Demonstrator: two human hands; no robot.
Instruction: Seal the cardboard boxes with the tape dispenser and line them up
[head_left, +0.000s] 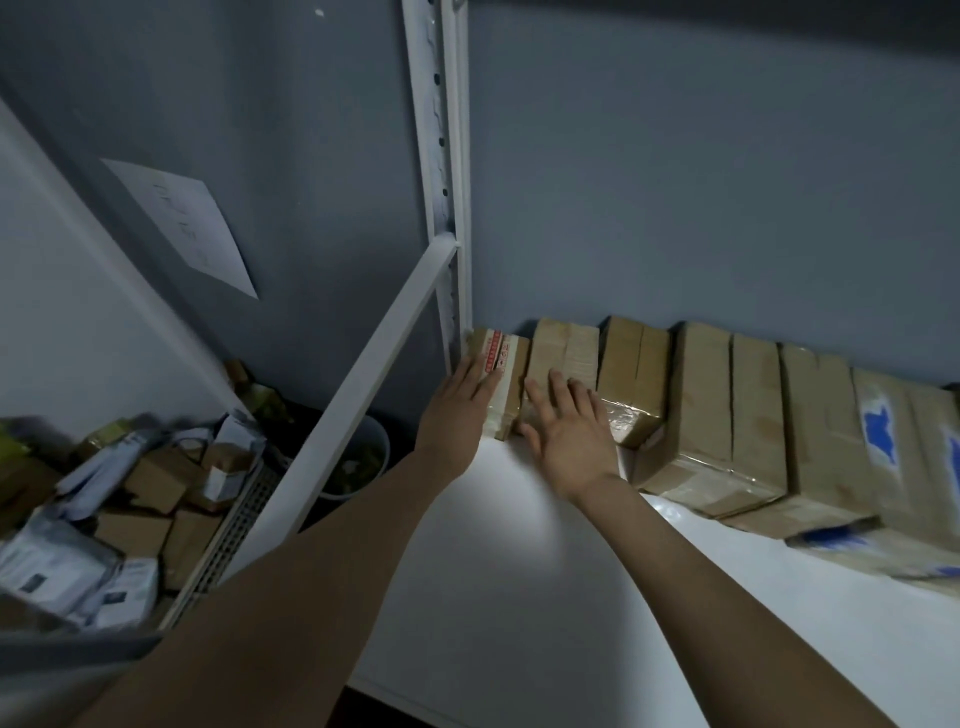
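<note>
Two sets of fingers: left fingers (480, 376) lay straight on the small brown cardboard box with red-printed white tape (506, 358); right fingers (558, 389) spread flat over the plain taped brown cardboard box (566, 345) beside it. Neither gripped anything.
Left hand (457, 402): likely steadying the end box beside the white metal rack upright (441, 156).
Right hand (571, 441): probably squaring its box with the rest.
Box row (727, 405): taped cartons stood side by side against the grey wall (675, 182), at the back of the white shelf (519, 571).
Stage: judged as lining up; visible boxes looked sealed.
Hidden: tape dispenser out of view; blue-printed box (893, 431) cut off at right; lower-rack clutter (130, 509) blurred; paper sheet (182, 223) unreadable.
</note>
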